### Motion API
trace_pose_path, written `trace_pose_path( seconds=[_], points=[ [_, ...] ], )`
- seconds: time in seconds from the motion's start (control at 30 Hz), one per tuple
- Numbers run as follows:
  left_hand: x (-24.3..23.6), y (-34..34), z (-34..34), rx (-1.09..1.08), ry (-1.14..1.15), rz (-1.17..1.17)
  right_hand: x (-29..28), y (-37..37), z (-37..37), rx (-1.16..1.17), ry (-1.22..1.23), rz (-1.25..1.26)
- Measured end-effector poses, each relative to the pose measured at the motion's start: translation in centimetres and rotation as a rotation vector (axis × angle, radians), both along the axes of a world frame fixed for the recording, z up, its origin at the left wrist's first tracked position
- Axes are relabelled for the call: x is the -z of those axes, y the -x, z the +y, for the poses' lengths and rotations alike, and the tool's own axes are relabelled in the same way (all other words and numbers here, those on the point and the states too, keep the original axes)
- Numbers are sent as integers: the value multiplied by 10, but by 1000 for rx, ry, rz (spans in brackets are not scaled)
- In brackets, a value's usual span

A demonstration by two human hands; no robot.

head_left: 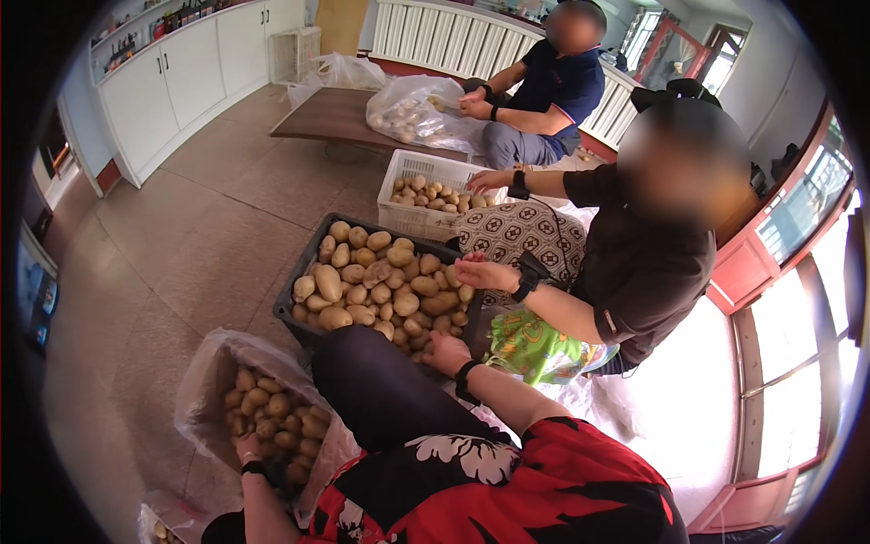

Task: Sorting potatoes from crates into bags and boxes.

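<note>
My left hand (247, 447) is down in a box lined with clear plastic (201, 381), against the brown potatoes (276, 417) inside. Its fingers are mostly hidden, so whether it grips one is unclear. At the near right corner of a black crate (288, 317) heaped with paler potatoes (367, 281), my right hand (446, 354) has its fingers curled round a potato at the edge of the heap. My dark-trousered knee (362, 372) lies between the two containers and covers part of the crate's near side. Dark bands circle both my wrists.
On the right, a co-worker's hand (487, 273) hovers over the black crate; their other hand (489, 179) is at a white crate (419, 218) of smaller potatoes. Farther back, another person handles a clear bag of potatoes (408, 118) on a low brown board (317, 118).
</note>
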State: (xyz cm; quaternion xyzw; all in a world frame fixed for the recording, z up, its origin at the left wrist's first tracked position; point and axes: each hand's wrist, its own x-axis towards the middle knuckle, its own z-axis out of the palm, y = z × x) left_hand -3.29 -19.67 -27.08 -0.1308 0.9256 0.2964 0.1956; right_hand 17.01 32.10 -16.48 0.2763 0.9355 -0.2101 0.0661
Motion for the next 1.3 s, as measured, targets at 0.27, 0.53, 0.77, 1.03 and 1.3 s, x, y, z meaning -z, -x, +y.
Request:
trace_pose_path(
  seconds=[0.27,0.53,0.77,1.03,1.3],
  points=[
    [-7,20,22,17,-410,63,-36,1,-16,139,125,298],
    [-144,-10,109,-149,-847,-149,-157,39,-40,183,890,605],
    [-266,-44,156,7,-1256,-294,-213,80,-122,-233,1330,574],
    [-277,-61,154,-59,-1388,-401,-198,83,-197,-681,734,762],
    [-155,-48,96,-505,-1310,-553,-179,70,-73,-171,634,972]
  ],
)
